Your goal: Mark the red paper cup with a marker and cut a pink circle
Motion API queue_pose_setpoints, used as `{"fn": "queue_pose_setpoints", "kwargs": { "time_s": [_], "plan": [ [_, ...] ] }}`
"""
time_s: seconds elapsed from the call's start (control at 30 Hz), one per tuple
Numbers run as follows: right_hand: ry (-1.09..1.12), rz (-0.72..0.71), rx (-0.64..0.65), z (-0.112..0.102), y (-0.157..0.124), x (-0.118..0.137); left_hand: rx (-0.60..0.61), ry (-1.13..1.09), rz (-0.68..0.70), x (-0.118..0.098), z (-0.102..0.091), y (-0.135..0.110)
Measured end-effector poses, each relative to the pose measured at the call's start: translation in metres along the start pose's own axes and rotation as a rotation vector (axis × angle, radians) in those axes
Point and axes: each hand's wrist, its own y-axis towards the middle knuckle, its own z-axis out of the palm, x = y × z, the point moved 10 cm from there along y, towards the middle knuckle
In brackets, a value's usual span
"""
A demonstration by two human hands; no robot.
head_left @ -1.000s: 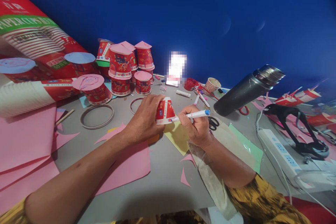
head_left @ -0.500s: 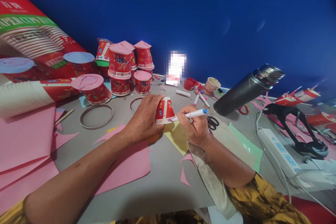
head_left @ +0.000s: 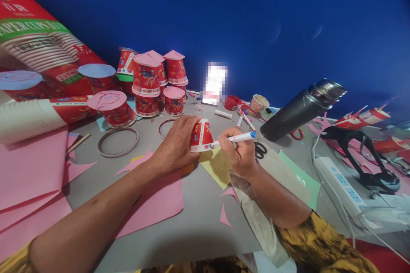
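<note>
My left hand (head_left: 177,145) is closed around an upside-down red paper cup (head_left: 201,134), pressing it onto a yellow sheet of paper (head_left: 218,165) on the grey table (head_left: 192,230). My right hand (head_left: 238,153) grips a white marker with a blue end (head_left: 236,138). The marker's tip rests at the cup's rim, on the cup's right side. Both forearms reach in from the bottom of the view.
Pink paper sheets (head_left: 28,170) lie at left, a pink piece (head_left: 160,200) under my left arm. Red cups with pink lids (head_left: 153,81) stand stacked at the back. Nearby are tape rings (head_left: 118,141), scissors (head_left: 260,149), a dark flask (head_left: 301,111), a power strip (head_left: 339,187) and cup packs (head_left: 35,47).
The marker in my right hand shifted slightly along the cup's rim. My left hand and the cup stayed put.
</note>
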Motion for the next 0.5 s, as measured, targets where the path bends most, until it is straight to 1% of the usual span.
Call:
{"fn": "queue_pose_setpoints", "kwargs": {
  "time_s": [0.13, 0.33, 0.5],
  "plan": [
    [0.018, -0.018, -0.008, -0.0006, -0.0001, 0.0025, -0.008, -0.007, 0.013, -0.0014, -0.0003, -0.0004],
    [0.017, -0.013, 0.015, 0.0021, -0.0009, 0.0029, -0.003, -0.010, 0.016, -0.0025, -0.0008, 0.0002],
    [0.013, -0.049, 0.000, 0.0017, -0.0010, 0.0067, -0.019, -0.005, 0.033, -0.0028, -0.0014, -0.0004]
  ]
}}
